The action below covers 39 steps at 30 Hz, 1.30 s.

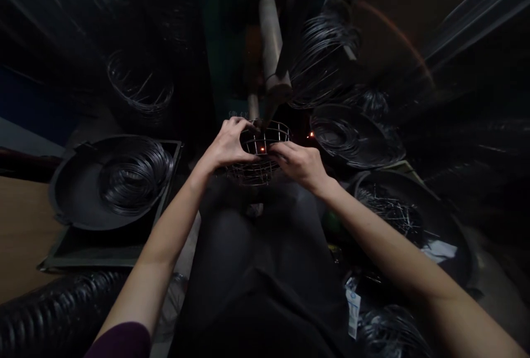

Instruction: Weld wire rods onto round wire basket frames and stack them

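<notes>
A round wire basket (pixel 257 175) sits above my lap, under the metal arm of a machine (pixel 271 38). My left hand (pixel 231 144) grips the basket's left side, with thumb and fingers curved around its rim. On the right side, the fingers of my right hand (pixel 300 165) are pinched together at the upper wires. Whether they also hold a separate piece of wire is too dark to tell. A small orange glow shows among the wires between my hands, and another spark glows just right of the basket.
To the left, a black round tray (pixel 78 203) holds coiled wire rings (pixel 134 181). On the right are a tray of wire rings (pixel 337 136) and a tray (pixel 449 231) of short wire pieces. Wire bundles (pixel 325 54) stand behind; more rings (pixel 389 330) lie low right.
</notes>
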### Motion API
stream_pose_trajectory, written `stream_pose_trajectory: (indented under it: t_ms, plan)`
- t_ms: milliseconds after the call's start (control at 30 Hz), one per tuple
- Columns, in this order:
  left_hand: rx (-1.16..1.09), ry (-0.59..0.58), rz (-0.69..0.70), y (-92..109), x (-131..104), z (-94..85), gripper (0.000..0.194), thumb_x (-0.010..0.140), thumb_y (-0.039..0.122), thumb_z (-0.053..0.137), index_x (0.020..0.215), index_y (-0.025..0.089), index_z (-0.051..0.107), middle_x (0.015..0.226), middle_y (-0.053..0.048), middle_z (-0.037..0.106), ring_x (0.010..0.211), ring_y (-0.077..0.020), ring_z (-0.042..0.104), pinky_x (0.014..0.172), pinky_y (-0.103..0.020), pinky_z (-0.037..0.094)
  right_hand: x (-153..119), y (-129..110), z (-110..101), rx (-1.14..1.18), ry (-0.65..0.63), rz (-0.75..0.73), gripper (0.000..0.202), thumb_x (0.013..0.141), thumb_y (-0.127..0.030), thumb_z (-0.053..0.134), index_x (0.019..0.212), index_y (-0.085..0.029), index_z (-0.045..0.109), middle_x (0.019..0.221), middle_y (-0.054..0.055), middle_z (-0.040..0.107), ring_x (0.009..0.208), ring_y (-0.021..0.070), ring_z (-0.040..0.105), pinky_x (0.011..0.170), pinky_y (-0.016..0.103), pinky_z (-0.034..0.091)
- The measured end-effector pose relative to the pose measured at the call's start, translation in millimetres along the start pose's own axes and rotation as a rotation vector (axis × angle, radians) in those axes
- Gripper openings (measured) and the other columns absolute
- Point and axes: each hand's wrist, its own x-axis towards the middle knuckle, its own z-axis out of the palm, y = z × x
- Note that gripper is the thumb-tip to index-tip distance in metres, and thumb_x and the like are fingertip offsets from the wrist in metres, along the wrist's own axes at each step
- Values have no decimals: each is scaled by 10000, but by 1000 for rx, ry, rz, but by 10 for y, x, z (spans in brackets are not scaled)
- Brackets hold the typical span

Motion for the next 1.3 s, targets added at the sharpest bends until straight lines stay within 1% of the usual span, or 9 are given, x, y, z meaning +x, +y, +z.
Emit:
stream_pose_trajectory:
  t_ms: [100,567,667,767,867,967,1067,1167,1300]
  plan:
    - [11,7,-25,-32,83,-6,691,536,378,887,1135,177,606,1232,-105,541,1146,-304,509,1026,-463,439,56,57,77,19,74,61,174,923,-327,576,978,-227,708,1042,43,692,772,138,630,547,231,369]
    - [53,26,-56,-284,532,-46,745,489,396,911,1127,171,600,1196,-111,572,1162,-352,529,1037,-507,438,505,207,194,202,108,210,157,866,-308,607,940,-196,690,971,65,593,835,188,570,675,288,433]
    - [-2,21,-47,-346,608,-58,786,500,464,906,1154,173,580,1192,-115,588,1169,-353,542,1049,-517,435,479,197,139,213,108,254,199,883,-340,592,979,-194,686,971,63,609,824,187,579,700,293,445]
    - [-156,34,-11,-384,454,-107,1024,505,570,890,1337,177,443,1400,-138,480,1335,-351,439,1154,-542,333,163,447,30,264,148,320,276,916,-364,542,1096,-193,662,1019,59,649,863,189,598,782,303,465]
    - [-318,57,-74,-588,188,-143,1373,394,623,910,1484,204,188,1607,-121,180,1473,-318,243,1229,-565,183,-502,1066,-48,237,149,597,331,970,-342,431,1192,-190,624,1144,59,668,1014,192,607,914,301,453]
    - [-414,33,-280,-947,0,15,1513,218,585,942,1463,447,94,1599,42,222,1493,-290,222,1214,-624,191,-1436,1704,-69,103,-34,1075,362,987,-266,377,1259,-147,585,1290,86,627,1171,168,564,1011,254,401]
    - [-494,-23,-298,-1132,-108,268,1323,279,572,942,1306,697,118,1514,256,291,1488,-233,257,1204,-629,227,-2193,2018,77,47,-197,1343,332,951,-199,444,1203,-63,611,1279,168,627,1186,196,569,1036,277,388]
    - [-521,-16,-254,-1159,-111,392,1235,273,572,941,1213,768,164,1409,318,401,1435,-241,359,1139,-657,301,-2500,2097,421,81,-289,1407,291,929,-230,531,1152,-70,629,1242,174,639,1164,215,582,1039,345,404]
    - [-452,5,-304,-1208,-45,369,1273,164,605,918,1169,813,164,1318,350,475,1405,-280,399,1108,-686,297,-2482,2188,823,161,-380,1453,309,905,-341,624,1121,-120,625,1204,107,636,1117,207,596,1005,431,458]
